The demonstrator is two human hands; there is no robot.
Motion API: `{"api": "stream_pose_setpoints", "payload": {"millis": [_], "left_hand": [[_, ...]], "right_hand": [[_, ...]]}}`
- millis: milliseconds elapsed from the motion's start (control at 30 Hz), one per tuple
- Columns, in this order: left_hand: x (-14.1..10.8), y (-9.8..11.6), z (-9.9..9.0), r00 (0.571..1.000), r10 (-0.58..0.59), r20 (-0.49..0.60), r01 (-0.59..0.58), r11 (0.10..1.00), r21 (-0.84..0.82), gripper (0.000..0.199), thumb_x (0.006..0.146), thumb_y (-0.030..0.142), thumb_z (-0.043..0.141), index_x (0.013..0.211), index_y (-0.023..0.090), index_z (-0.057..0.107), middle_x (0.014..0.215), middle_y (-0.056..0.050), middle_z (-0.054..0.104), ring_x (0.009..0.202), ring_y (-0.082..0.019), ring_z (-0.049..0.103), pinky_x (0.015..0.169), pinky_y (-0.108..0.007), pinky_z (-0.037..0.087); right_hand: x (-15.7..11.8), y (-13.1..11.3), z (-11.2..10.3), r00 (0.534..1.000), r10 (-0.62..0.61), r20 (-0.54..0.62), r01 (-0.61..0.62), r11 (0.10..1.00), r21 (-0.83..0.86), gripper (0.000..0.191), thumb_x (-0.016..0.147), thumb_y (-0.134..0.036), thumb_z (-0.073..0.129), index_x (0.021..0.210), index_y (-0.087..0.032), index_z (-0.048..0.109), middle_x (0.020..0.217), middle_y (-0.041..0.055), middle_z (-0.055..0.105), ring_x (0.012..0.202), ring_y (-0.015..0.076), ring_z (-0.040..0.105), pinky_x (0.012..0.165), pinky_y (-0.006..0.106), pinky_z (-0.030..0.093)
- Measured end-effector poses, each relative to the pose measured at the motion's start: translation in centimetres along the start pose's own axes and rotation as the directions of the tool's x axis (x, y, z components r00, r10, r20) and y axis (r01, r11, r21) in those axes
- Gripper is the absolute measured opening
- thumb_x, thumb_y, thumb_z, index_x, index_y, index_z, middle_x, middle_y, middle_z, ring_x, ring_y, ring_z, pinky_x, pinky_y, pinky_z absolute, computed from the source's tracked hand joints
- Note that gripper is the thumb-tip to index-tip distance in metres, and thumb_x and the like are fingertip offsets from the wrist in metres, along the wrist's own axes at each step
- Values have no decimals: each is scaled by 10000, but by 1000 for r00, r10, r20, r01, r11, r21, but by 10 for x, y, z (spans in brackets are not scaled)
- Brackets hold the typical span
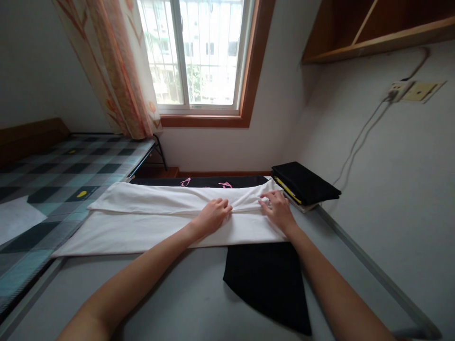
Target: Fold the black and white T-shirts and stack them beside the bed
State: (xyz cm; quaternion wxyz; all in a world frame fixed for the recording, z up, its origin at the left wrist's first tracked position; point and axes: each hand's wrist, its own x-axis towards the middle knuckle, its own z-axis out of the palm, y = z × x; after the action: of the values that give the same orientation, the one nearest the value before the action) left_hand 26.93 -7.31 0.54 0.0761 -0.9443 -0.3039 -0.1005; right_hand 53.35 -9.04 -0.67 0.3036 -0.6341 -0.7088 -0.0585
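A white and black T-shirt [142,232] lies across the table, with its white cloth folded into a wide band. One black sleeve [266,279] spreads toward me from under the white part. Along the far side shows a black strip with pink marks, apparently part of the same shirt. My left hand [215,214] is closed on the folded layer near the middle, fingers curled into the cloth. At the right end, my right hand [278,208] rests on wrinkled white cloth, its fingers bent but apart.
A black folder-like case [305,182] with a yellow edge sits at the table's back right, by the wall. To the left is a bed with a checked cover [106,166] and a white sheet of paper [19,220]. Cables [355,137] hang from a wall socket below a shelf [377,38].
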Motion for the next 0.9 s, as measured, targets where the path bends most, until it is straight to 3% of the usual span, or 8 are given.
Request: {"api": "stream_pose_setpoints", "payload": {"millis": [167,333,500,600,700,800,900], "left_hand": [[0,0,4,1000,-11,-15,11,1000,6,167,930,164,443,981,159,602,983,-94,595,885,-225,547,809,-361,469],[0,-1,6,999,-41,-26,41,999,-26,191,956,192,417,1001,165,601,993,-90,592,901,-216,549,817,-357,470],[0,-3,7,999,-38,-20,38,999,-32,196,955,194,415,1009,166,602,998,-88,590,901,-214,547,807,-351,472],[0,-4,7,999,-42,-8,41,999,-33,191,949,192,422,1013,169,601,1005,-85,589,908,-213,545,812,-347,472],[0,-4,7,998,-56,14,56,998,-37,176,916,155,464,1030,174,597,1016,-81,586,922,-212,541,817,-339,469],[0,-4,8,998,-63,18,64,997,-39,185,902,142,480,1044,175,595,1025,-82,583,927,-212,538,814,-337,469],[0,-5,9,998,-58,9,58,998,-38,182,914,156,468,1041,172,598,1024,-84,583,917,-211,538,806,-337,471]], "right_hand": [[13,19,7,974,182,-137,-162,976,148,373,857,-360,492,1154,-173,620,1042,138,582,928,258,591,873,382,452],[56,41,6,934,355,23,-352,912,211,448,831,-393,533,1217,-177,605,811,83,689,782,236,645,775,345,484],[93,49,15,881,446,161,-466,877,120,467,715,-341,673,1145,-159,672,934,125,730,802,247,674,744,331,506],[99,50,19,867,467,171,-480,876,43,321,667,-206,671,980,-165,734,941,122,739,842,253,682,771,325,506],[94,49,19,862,498,95,-503,863,43,202,719,-174,599,861,-161,743,937,129,741,884,252,681,795,317,497],[86,46,19,859,511,-29,-507,858,84,216,785,-209,546,878,-155,734,959,144,736,909,263,672,813,332,484],[80,41,20,875,477,-78,-467,876,119,235,804,-230,518,907,-153,715,945,144,729,896,262,661,820,343,474]]}}
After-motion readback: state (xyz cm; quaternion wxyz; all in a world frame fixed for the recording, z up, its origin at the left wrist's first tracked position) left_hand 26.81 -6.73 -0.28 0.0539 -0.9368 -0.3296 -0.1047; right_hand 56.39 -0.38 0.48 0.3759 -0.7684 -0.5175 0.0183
